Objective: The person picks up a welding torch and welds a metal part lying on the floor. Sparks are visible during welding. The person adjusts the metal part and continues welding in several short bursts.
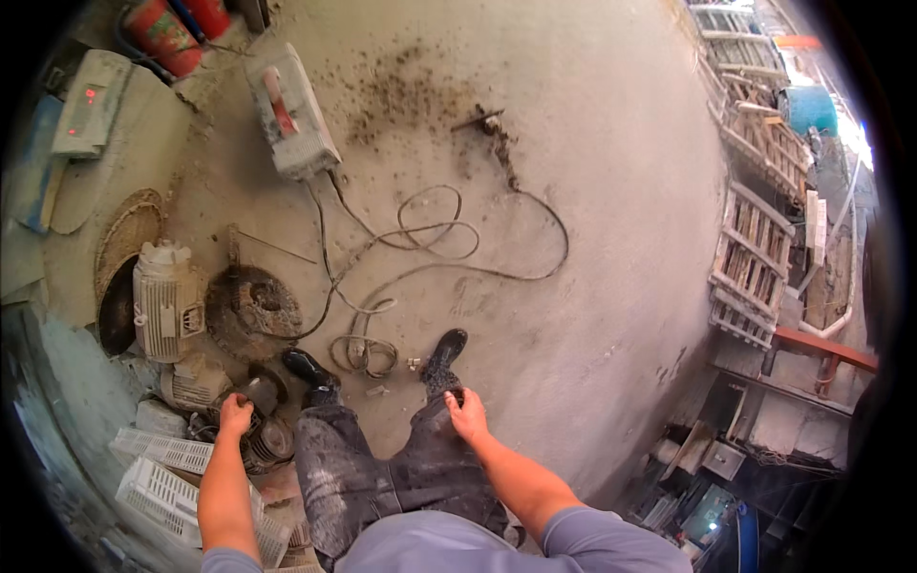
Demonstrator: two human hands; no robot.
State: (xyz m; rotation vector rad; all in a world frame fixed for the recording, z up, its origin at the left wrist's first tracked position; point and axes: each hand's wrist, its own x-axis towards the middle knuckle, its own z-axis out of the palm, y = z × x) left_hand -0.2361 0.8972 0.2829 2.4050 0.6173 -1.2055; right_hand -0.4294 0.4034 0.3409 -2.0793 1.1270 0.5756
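Observation:
My left hand (236, 415) is closed, at the lower left beside a heap of dusty motors and metal parts. What it holds, if anything, I cannot make out. A dark, blocky part (260, 393) lies right by its fingers. My right hand (466, 414) is over my right knee, thumb and fingers pinched together at the dark trousers (420, 473). A small dark spot shows between those fingers, but I cannot tell whether it is cloth or an object. Between my black boots (444, 355) and the wall unit, a cable (363, 358) lies in loops on the floor.
A grey switch box (298, 119) with a red handle feeds the cable, which ends at a dirty metal piece (497, 134). Left stand an electric motor (164, 301), a round disc (250, 301) and white crates (167, 497). Wooden pallets (750, 263) line the right, with a teal drum (810, 110).

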